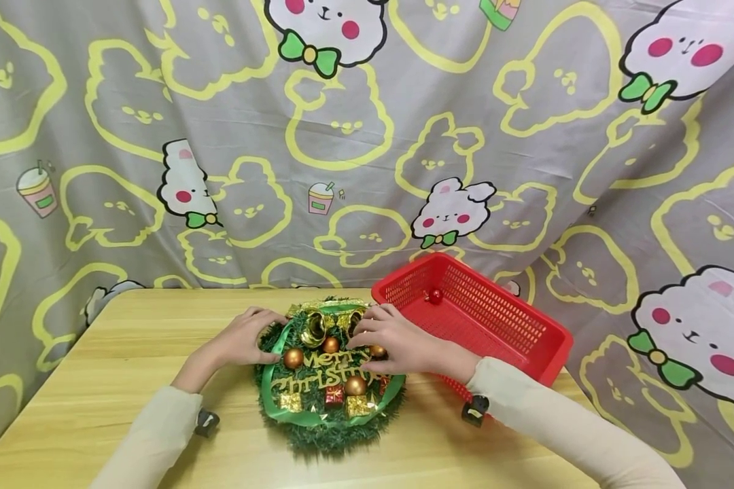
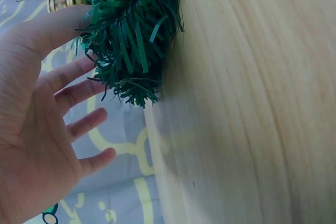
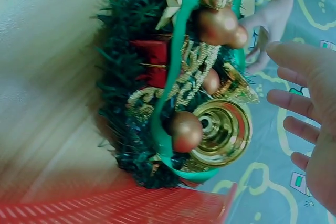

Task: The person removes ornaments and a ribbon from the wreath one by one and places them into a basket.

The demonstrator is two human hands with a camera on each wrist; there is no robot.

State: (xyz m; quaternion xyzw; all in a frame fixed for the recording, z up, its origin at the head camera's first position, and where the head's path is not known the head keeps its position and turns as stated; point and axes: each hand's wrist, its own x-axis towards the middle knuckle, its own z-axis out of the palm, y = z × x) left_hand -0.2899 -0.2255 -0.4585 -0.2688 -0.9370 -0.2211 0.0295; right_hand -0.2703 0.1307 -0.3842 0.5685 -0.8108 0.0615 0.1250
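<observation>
A green tinsel Christmas wreath (image 1: 330, 435) lies on the wooden table, with gold "Merry Christmas" lettering (image 1: 336, 370), a green ribbon (image 1: 269, 394), copper baubles (image 1: 293, 358), small gift boxes and gold bells (image 1: 314, 329). At its upper left edge, my left hand (image 1: 238, 339) has the thumb by the tinsel (image 2: 131, 35). The index and middle fingertips meet the outer tufts, while the other fingers are spread in the air. My right hand (image 1: 394, 339) hovers over the wreath's upper right, near a bell (image 3: 223, 132); its fingers (image 3: 294, 100) are spread and hold nothing.
A red plastic basket (image 1: 495, 285) with slotted walls stands right beside the wreath, with a small red bauble (image 1: 435, 295) inside. Behind the table (image 1: 128, 353) hangs a grey curtain (image 1: 367, 176) with cartoon prints. Small black cameras (image 1: 476, 409) are on both wrists.
</observation>
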